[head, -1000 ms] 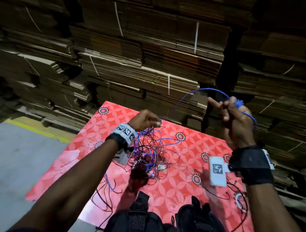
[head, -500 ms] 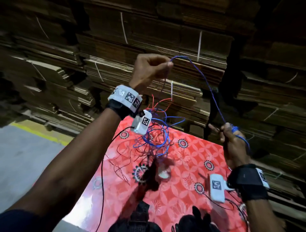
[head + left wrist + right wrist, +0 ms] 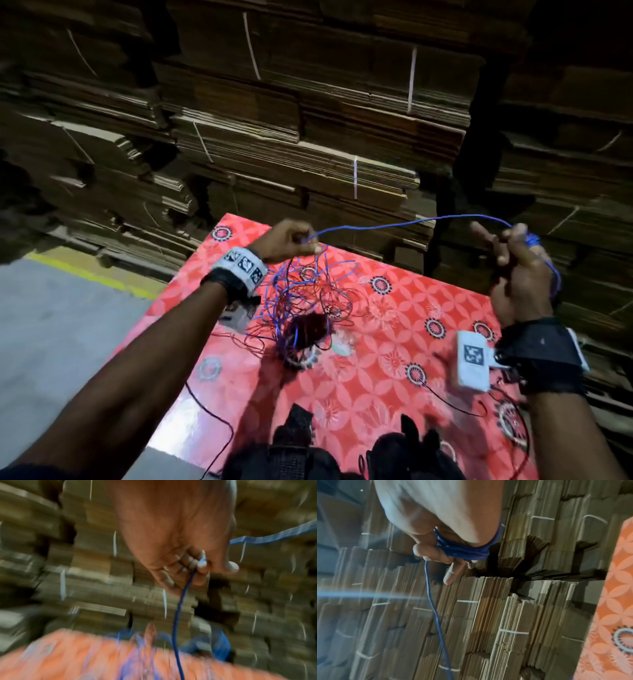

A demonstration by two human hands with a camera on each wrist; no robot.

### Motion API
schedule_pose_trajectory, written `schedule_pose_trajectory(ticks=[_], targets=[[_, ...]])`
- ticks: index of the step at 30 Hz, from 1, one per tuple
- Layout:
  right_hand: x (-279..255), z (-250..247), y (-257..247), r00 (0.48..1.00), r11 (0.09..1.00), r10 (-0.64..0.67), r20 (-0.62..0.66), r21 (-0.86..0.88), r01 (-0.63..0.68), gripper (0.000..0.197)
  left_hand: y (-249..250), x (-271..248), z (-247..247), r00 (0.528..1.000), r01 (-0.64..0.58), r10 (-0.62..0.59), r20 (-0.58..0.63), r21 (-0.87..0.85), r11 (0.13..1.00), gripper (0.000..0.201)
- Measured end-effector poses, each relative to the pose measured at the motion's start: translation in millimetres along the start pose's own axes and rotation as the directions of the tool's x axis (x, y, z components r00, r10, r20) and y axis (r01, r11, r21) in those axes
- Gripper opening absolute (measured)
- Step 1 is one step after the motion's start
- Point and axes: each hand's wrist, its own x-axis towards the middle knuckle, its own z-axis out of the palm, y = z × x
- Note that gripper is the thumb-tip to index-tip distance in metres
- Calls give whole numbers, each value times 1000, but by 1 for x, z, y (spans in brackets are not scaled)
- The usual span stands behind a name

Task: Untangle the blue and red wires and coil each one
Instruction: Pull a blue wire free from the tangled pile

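A tangle of thin blue and red wires [image 3: 305, 301] lies on the red patterned mat [image 3: 394, 342]. My left hand [image 3: 291, 240] hangs just above the tangle and pinches the blue wire [image 3: 411, 222], which arcs across to my right hand [image 3: 517, 270]. Several blue turns [image 3: 464, 550] are wound round the right hand's fingers, with its index finger [image 3: 453, 573] sticking out. In the left wrist view the blue wire [image 3: 178, 608] runs down from the curled fingers [image 3: 202, 563] toward the blurred mat.
Strapped stacks of flattened cardboard [image 3: 308, 120] wall off the far side and the right of the mat. Grey floor with a yellow line [image 3: 85, 274] lies to the left. A dark bag [image 3: 308, 455] sits at the mat's near edge.
My left hand has dropped from high above the mat to just over the tangle, still pinching the blue wire. The right hand has risen a little, and the span between them now runs nearly level.
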Motion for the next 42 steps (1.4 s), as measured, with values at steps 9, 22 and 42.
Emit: schedule_pose_trajectory(ticks=[9, 22, 42], targets=[[5, -3, -28, 996, 987, -76, 47, 148, 68, 20, -112, -65, 43, 952, 243, -263, 159, 133, 961, 13], [-8, -4, 55, 966, 978, 187, 176, -123, -166, 47, 54, 5, -17, 959, -4, -80, -273, -292, 956, 14], [-15, -15, 71, 955, 965, 237, 176, -152, -212, 42, 25, -9, -62, 872, 479, -365, -328, 729, 489, 31]])
